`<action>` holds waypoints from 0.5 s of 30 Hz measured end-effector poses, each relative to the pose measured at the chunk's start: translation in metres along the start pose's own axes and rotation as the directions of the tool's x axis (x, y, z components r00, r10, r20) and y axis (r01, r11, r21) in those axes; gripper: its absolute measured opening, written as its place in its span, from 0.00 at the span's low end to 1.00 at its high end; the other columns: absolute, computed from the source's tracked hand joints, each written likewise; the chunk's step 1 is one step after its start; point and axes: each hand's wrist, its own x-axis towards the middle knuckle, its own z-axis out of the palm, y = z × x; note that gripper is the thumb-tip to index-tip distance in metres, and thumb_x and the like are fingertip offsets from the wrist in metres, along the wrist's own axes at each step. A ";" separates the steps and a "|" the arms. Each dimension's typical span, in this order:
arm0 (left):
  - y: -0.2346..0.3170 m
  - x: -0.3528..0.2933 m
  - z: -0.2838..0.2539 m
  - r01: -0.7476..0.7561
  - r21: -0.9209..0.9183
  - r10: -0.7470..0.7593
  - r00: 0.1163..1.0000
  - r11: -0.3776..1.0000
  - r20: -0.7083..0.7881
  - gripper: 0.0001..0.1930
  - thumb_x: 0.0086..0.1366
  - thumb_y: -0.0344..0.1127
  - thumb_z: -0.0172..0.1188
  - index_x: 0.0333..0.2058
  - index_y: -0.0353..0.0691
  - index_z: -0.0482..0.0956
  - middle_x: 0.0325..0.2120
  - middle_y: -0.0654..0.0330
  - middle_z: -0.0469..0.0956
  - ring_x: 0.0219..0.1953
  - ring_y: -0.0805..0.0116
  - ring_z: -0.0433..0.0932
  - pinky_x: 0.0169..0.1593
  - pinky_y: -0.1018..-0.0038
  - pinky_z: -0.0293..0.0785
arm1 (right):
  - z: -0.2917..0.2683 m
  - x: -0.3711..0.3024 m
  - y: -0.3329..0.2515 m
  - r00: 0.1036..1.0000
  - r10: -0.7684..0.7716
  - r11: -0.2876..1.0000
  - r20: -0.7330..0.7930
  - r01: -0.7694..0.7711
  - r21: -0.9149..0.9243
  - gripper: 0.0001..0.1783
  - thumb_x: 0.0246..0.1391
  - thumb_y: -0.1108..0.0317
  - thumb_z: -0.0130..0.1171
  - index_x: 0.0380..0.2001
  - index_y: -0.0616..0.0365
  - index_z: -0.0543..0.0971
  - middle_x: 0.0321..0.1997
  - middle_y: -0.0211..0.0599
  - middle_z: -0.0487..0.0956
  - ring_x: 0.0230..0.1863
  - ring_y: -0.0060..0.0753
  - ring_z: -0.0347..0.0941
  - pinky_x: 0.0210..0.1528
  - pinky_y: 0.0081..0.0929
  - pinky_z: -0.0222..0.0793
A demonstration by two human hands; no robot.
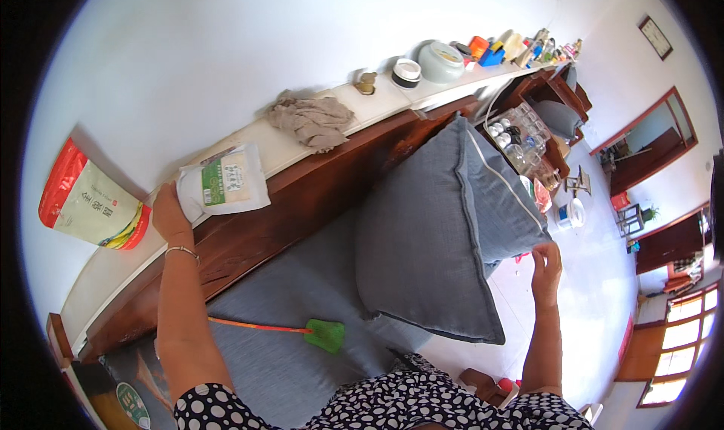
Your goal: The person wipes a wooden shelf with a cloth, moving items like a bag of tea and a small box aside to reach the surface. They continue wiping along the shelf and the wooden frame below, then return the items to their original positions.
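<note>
My left hand [170, 213] is at the left edge of a white pouch [234, 177] with a green label and grips it there. The pouch is over the pale ledge behind the sofa. Just left of that hand stands a red and cream bag [94, 200], apart from it. My right hand [546, 270] is closed on the corner of a grey cushion [422, 234] by its zipped edge. The cushion is tilted above the sofa seat [286, 287]. A fly swatter [324, 335] with a green head and orange handle lies on the seat.
Along the ledge [369, 106] lie a crumpled brown cloth [309, 119], a white tub with a black band [406, 73], a pale round pot [441, 62] and several small items. Dark wood [317, 177] edges the sofa back. Glassware [520, 143] and a white bucket [571, 214] are at the right.
</note>
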 end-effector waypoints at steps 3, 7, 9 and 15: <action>0.010 0.001 0.001 0.037 -0.027 -0.036 0.998 0.999 0.042 0.13 0.67 0.44 0.47 0.29 0.41 0.71 0.28 0.51 0.78 0.33 0.48 0.76 0.33 0.56 0.70 | -0.026 -0.092 0.157 0.965 0.257 0.940 0.056 -0.236 -0.246 0.04 0.51 0.77 0.55 0.32 0.62 0.75 0.31 0.43 0.74 0.36 0.43 0.71 0.41 0.36 0.67; 0.001 0.002 0.004 0.061 -0.034 -0.059 0.997 0.998 0.042 0.13 0.67 0.44 0.48 0.30 0.41 0.71 0.29 0.51 0.79 0.34 0.49 0.77 0.33 0.57 0.70 | -0.024 -0.254 0.241 0.768 0.634 0.509 0.094 -0.323 -0.798 0.17 0.51 0.63 0.59 0.43 0.59 0.78 0.42 0.46 0.79 0.51 0.46 0.73 0.55 0.39 0.67; -0.002 0.003 0.003 0.059 -0.056 -0.058 0.998 0.997 0.024 0.13 0.67 0.44 0.48 0.30 0.41 0.72 0.30 0.51 0.79 0.34 0.49 0.77 0.33 0.58 0.70 | -0.027 -0.272 0.239 0.528 0.840 0.341 0.125 -0.333 -0.879 0.23 0.46 0.53 0.63 0.40 0.59 0.80 0.42 0.48 0.79 0.50 0.47 0.74 0.55 0.39 0.69; -0.009 0.003 0.008 0.061 -0.175 -0.053 0.997 0.983 0.049 0.13 0.67 0.44 0.47 0.31 0.42 0.72 0.31 0.51 0.79 0.34 0.49 0.78 0.34 0.60 0.71 | -0.038 -0.262 0.226 0.387 0.892 0.358 0.231 -0.297 -0.885 0.24 0.49 0.50 0.55 0.27 0.65 0.82 0.35 0.56 0.80 0.41 0.51 0.78 0.47 0.40 0.73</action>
